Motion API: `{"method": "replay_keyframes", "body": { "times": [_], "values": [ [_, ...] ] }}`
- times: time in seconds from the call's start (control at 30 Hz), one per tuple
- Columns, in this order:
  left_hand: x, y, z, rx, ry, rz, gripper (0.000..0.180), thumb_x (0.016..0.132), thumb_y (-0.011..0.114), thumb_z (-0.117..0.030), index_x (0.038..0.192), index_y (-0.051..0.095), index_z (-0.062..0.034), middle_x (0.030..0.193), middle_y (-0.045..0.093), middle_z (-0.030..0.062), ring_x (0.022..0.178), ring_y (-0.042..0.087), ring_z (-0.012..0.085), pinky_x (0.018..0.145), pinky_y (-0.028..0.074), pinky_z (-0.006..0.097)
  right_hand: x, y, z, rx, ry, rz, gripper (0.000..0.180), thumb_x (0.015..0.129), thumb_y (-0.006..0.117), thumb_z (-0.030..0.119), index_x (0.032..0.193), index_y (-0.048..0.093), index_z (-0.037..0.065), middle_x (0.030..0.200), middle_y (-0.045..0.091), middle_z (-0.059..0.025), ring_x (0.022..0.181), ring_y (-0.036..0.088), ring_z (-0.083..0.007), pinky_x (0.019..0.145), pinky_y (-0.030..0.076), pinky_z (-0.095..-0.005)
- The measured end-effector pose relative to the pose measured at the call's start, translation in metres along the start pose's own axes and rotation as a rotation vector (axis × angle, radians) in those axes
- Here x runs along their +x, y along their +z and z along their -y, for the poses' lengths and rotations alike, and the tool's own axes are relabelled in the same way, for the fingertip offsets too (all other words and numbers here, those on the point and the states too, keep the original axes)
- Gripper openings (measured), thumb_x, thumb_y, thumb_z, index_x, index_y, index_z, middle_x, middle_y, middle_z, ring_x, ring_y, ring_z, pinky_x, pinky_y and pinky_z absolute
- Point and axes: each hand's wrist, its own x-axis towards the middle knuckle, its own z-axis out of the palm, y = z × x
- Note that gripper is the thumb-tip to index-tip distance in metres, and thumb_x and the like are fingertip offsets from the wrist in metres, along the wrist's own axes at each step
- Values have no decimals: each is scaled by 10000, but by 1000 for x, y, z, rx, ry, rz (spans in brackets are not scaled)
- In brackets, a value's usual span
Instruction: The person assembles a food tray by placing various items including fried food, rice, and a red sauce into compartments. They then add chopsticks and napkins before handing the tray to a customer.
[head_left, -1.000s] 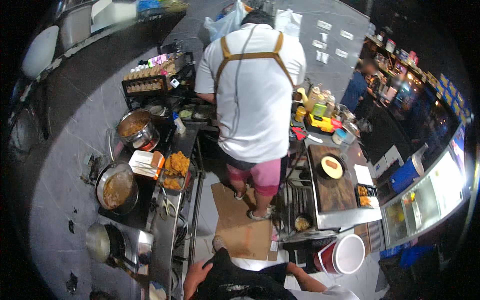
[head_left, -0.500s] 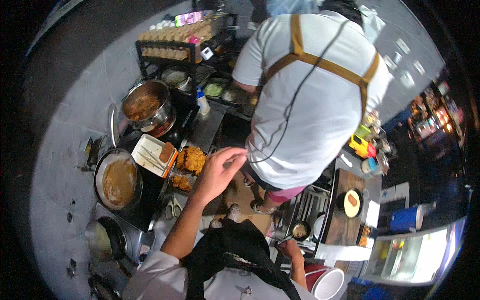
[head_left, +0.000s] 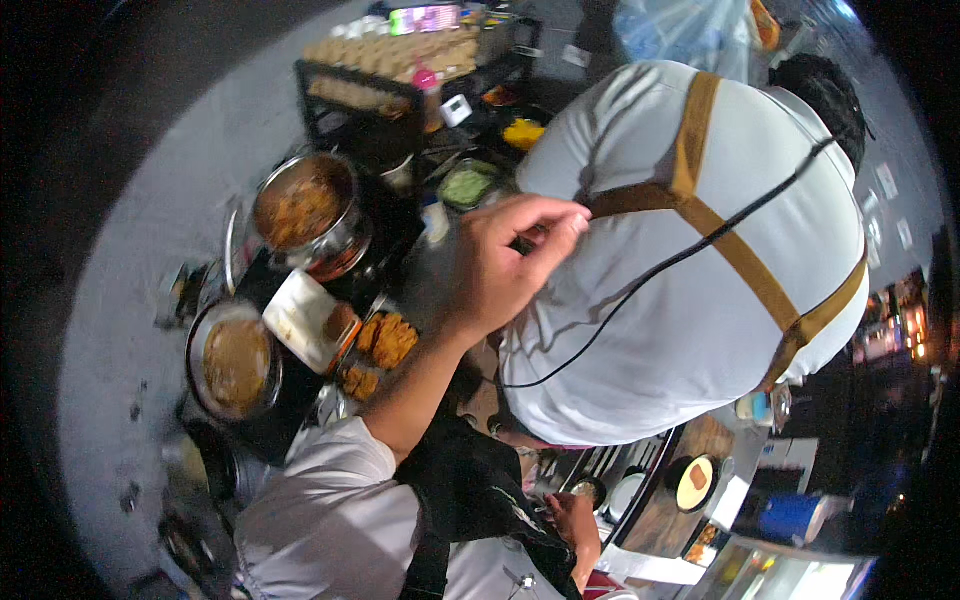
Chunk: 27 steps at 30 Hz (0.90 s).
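My left hand [head_left: 510, 262] is raised in the middle, thumb and fingertips pinched together beside a co-worker's white-shirted back [head_left: 640, 290]. Whether anything small sits in the pinch is hidden. Down by my dark apron, my right hand [head_left: 574, 526] is closed round the handle of a small pan [head_left: 588, 489], partly blurred. Left of my raised forearm are pieces of golden fried food [head_left: 388, 340] and a white tray [head_left: 305, 320] with a brown piece at one end.
Along the left stand a steel pot [head_left: 308, 205] of brown food and a wide pan [head_left: 238, 360] of brown liquid. Egg trays [head_left: 395, 52] fill a black rack behind. At right, a round plate with yellow food [head_left: 694, 484] lies on a wooden board [head_left: 650, 525].
My left hand has risen away from me and to the right, still pinched. The co-worker appears larger and farther right, leaning. The whole view has shifted; my right hand stays low.
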Motion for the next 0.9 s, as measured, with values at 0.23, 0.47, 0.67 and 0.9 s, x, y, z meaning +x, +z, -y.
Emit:
{"method": "replay_keyframes", "body": {
  "times": [0.23,0.47,0.67,0.9],
  "values": [
    [97,29,28,-260,12,-117,164,988,633,-149,1053,706,-17,973,745,85,820,701,125,669,504,223,-14,14,19,300,363,-67,425,953,644,423,1095,725,31,827,741,-181,689,735,-273,680,562,-422],
    [240,110,60,-384,108,72,248,1003,595,-231,1126,709,-48,1072,731,55,931,661,105,701,486,235,-6,64,26,527,499,-184,415,954,645,407,1089,728,23,829,742,-176,699,731,-266,691,561,-415],
    [293,215,127,-323,79,384,292,985,625,-270,1174,710,-64,1081,732,51,963,669,132,750,534,278,16,86,28,629,532,-245,406,956,646,392,1084,730,16,831,743,-171,708,728,-260,702,561,-409],
    [331,340,199,-169,101,501,275,909,677,-231,1117,733,-59,1076,748,133,944,724,226,766,572,354,49,89,18,706,510,-295,396,958,648,375,1078,732,7,834,744,-166,718,723,-253,713,560,-403]
  ]
}}
